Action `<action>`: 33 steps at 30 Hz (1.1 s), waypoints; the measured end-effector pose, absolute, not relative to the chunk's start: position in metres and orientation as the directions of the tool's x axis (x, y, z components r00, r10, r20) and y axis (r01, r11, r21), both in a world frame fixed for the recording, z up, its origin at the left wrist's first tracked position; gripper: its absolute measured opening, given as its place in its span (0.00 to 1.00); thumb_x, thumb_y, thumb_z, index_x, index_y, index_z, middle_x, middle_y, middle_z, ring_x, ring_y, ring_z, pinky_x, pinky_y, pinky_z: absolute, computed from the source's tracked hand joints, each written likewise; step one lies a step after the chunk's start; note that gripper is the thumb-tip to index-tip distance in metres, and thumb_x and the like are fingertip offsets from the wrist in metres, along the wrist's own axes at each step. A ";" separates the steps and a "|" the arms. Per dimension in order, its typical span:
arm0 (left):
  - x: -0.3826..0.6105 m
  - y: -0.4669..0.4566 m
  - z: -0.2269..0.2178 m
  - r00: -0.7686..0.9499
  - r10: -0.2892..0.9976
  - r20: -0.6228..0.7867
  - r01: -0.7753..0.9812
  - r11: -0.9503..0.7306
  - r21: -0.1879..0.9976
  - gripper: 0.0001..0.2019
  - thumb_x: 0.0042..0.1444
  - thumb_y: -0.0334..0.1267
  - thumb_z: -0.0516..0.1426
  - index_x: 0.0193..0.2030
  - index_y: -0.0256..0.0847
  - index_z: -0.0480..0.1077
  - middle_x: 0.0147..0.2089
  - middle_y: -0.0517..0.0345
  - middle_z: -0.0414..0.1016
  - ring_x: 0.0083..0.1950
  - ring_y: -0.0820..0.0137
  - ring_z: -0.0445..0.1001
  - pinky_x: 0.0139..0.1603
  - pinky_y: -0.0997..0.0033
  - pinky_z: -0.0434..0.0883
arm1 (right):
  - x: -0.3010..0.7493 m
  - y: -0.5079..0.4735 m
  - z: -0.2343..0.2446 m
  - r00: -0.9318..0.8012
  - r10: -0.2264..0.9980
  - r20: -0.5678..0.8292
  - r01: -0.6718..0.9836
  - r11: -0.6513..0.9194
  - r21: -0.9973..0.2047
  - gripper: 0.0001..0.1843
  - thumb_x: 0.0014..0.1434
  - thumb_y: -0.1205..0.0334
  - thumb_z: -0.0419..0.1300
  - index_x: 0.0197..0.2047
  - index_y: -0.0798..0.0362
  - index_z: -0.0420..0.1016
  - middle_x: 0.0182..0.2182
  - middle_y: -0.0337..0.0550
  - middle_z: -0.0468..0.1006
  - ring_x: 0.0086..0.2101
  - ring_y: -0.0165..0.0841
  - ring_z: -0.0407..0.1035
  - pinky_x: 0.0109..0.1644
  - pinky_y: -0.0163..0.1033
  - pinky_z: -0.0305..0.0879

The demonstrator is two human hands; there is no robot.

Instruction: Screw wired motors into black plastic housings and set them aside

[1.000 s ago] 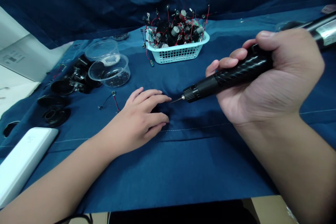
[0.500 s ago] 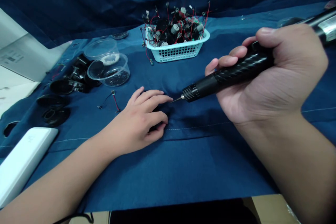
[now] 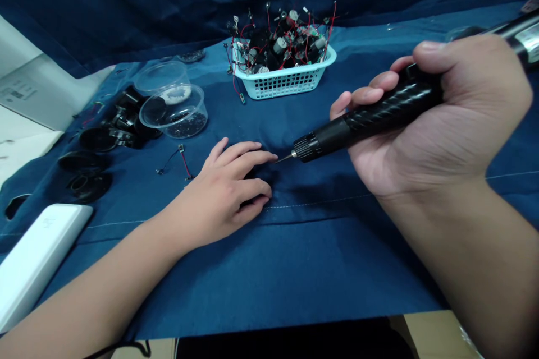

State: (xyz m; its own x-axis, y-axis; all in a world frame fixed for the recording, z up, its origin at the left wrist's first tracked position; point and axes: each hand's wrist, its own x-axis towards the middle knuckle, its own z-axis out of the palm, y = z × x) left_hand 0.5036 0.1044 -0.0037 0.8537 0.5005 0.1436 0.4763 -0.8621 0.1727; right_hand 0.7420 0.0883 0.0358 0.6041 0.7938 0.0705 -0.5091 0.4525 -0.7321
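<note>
My right hand is wrapped round a black electric screwdriver, held nearly level above the blue cloth. Its thin bit points left and ends just beside the index fingertip of my left hand. That hand lies on the cloth with its fingers curled over a small dark part, of which only a sliver shows between the fingers.
A pale blue basket heaped with small motors and red wires stands at the back. Two clear plastic cups and black round parts lie at the left. A white flat box sits at the near left. A loose wired piece lies nearby.
My left fingers have curled a little tighter over the dark part. The screwdriver stays almost in place, its tip a touch higher.
</note>
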 end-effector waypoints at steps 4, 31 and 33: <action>0.510 0.101 -0.007 0.829 0.533 0.171 0.505 -0.844 0.180 0.08 0.65 0.35 0.58 0.40 0.47 0.81 0.72 0.57 0.70 0.78 0.50 0.60 0.79 0.23 0.41 | 0.742 0.089 0.035 0.594 0.803 0.056 -0.520 0.437 -0.734 0.09 0.55 0.63 0.63 0.26 0.54 0.68 0.25 0.35 0.64 0.25 0.26 0.63 0.33 0.40 0.74; 0.505 0.105 -0.012 0.585 0.685 0.434 0.522 -0.728 0.445 0.03 0.64 0.38 0.64 0.41 0.46 0.80 0.61 0.56 0.77 0.63 0.63 0.75 0.67 0.55 0.72 | 0.745 0.087 0.029 0.510 0.860 0.014 -0.624 0.381 -0.683 0.10 0.54 0.59 0.66 0.29 0.49 0.68 0.25 0.32 0.66 0.25 0.28 0.66 0.37 0.45 0.75; 0.505 0.104 -0.011 0.583 0.684 0.438 0.525 -0.729 0.440 0.03 0.64 0.38 0.64 0.41 0.46 0.80 0.61 0.57 0.77 0.63 0.63 0.75 0.67 0.56 0.72 | 0.744 0.087 0.028 0.494 0.869 0.014 -0.634 0.371 -0.678 0.11 0.54 0.60 0.67 0.29 0.48 0.68 0.26 0.32 0.67 0.25 0.29 0.66 0.38 0.45 0.75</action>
State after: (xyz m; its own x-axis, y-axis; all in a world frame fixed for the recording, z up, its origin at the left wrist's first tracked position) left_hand 0.5054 0.1044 -0.0115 0.5830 0.6841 0.4382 0.5245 -0.7289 0.4400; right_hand 0.7443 0.0867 0.0282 0.4939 0.8694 0.0140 -0.6341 0.3711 -0.6784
